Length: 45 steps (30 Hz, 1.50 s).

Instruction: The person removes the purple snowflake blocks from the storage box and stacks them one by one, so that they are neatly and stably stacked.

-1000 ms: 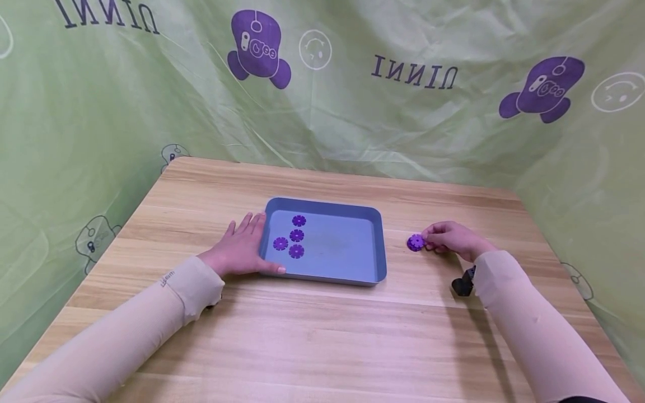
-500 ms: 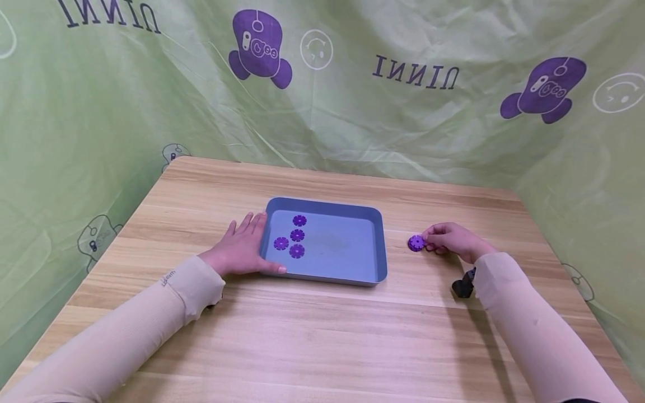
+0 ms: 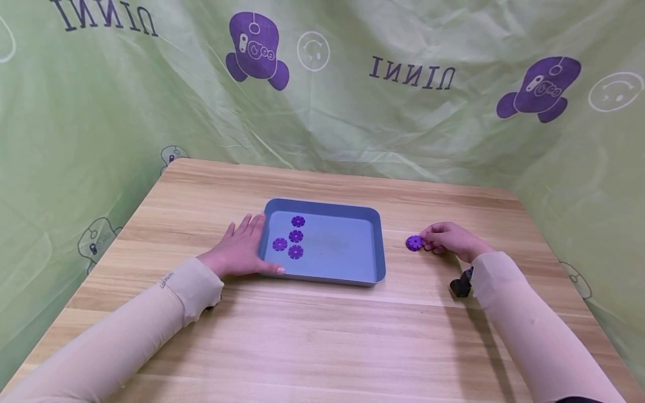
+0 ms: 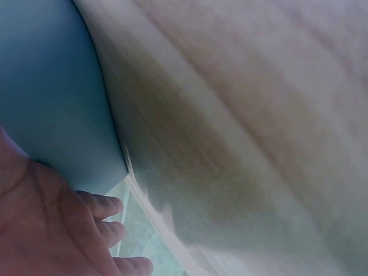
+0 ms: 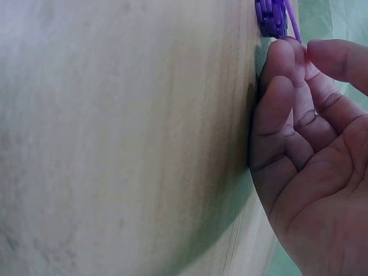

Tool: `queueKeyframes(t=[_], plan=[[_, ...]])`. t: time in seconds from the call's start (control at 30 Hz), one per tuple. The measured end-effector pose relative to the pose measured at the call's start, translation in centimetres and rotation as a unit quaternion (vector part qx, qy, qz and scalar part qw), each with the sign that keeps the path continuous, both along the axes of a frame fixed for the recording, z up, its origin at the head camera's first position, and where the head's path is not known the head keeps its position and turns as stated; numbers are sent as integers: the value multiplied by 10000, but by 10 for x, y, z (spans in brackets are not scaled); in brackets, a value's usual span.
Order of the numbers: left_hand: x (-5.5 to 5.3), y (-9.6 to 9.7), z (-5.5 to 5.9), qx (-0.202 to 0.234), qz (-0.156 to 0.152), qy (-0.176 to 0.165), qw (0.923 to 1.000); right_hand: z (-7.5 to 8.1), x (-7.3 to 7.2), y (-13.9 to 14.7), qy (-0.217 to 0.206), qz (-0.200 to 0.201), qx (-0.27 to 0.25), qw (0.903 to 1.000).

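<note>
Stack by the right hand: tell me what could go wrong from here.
The right hand pinches one disc at its edge, so it might slip. That disc sits close to the stack, which could get knocked apart. The left hand rests against the tray; a push might shift the discs lying inside.

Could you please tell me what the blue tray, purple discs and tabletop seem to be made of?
Blue tray: perhaps plastic or coated metal, matte-looking, with smooth, evenly coloured walls.
Purple discs: likely plastic, uniformly coloured with regular notches; finish unclear at this size.
Tabletop: wood or wood-look laminate, satin-looking, with streaky grain.
</note>
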State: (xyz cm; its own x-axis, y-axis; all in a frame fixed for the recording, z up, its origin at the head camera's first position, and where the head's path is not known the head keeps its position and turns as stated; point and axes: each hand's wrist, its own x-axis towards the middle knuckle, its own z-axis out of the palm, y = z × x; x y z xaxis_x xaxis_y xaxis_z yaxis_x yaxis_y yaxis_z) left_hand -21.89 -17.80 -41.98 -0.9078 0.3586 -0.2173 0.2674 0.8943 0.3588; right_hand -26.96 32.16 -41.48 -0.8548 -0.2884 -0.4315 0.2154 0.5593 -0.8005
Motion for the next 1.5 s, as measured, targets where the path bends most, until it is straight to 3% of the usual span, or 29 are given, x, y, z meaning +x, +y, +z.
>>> queueKeyframes(t=[1.17, 1.37, 1.5], plan=[[0, 0, 0, 64, 5, -39, 10000, -1, 1, 1, 25, -47, -94, 9999], [0, 0, 0, 22, -9, -77, 10000, 2, 2, -2, 230, 310, 379, 9985], [-1, 0, 1, 31, -9, -80, 10000, 4, 3, -8, 586, 674, 937, 9916]])
